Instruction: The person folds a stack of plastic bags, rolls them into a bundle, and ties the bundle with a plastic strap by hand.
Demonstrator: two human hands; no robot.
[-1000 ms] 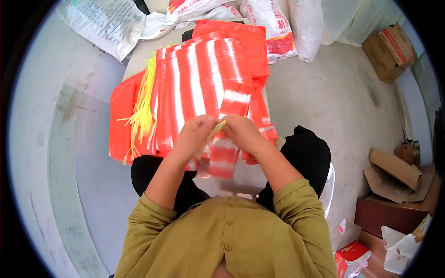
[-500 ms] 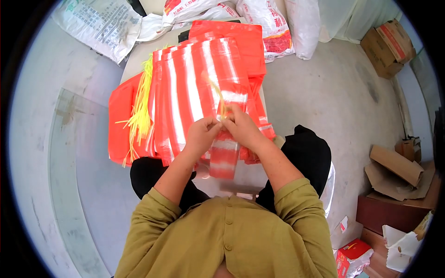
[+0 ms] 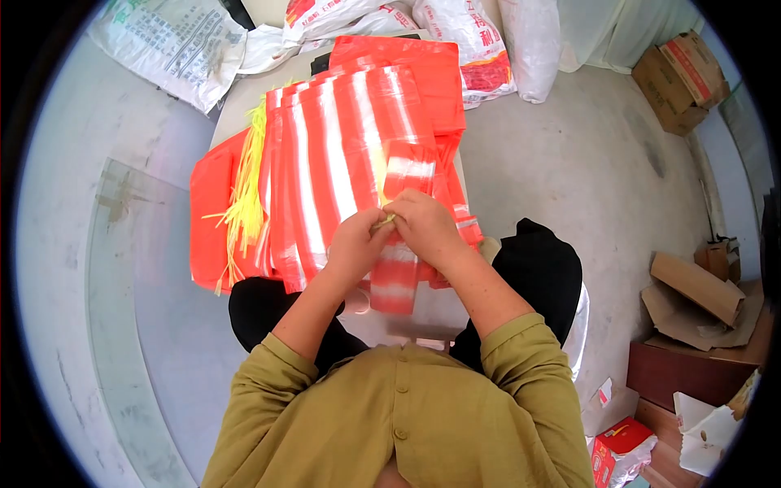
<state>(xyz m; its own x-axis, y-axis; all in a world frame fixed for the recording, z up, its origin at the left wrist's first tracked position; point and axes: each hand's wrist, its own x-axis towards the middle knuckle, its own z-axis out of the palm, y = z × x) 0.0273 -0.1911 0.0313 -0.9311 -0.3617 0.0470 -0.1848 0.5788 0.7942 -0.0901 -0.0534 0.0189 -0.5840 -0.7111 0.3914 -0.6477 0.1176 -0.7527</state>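
1. The left hand (image 3: 355, 240) is nearly closed, its thumb and forefinger pinching at a yellow strip (image 3: 390, 219). The right hand (image 3: 421, 228) is curled in from the other side, fingertips meeting the left's at the same spot; whether all its fingers press on the strip I cannot tell.
2. The yellow strip lies across the middle of a folded red-and-white band (image 3: 393, 285), whose upper part rests on the striped plastic stack (image 3: 325, 163) and whose lower end hangs toward the lap, between the knees.
3. What could go wrong, as I judge it: the strip is thin and probably slick, so a light pinch might let an end slip and the loop slacken. A hard tug could snap it or crumple the band.
4. The band could also skew or unfold, since only the fingertips seem to steady it — and the smooth plastic beneath offers little grip.
5. The yellow bunch (image 3: 250, 183) lies along the stack's left edge (its loose ends splay out) and could snag if the stack were dragged.
6. Compared with half a second earlier, the right fingers have come down from a slightly raised pose, and the yellow length that arced above the hands now sits lower, blurred beside the band. The stack and bunch look practically unchanged.
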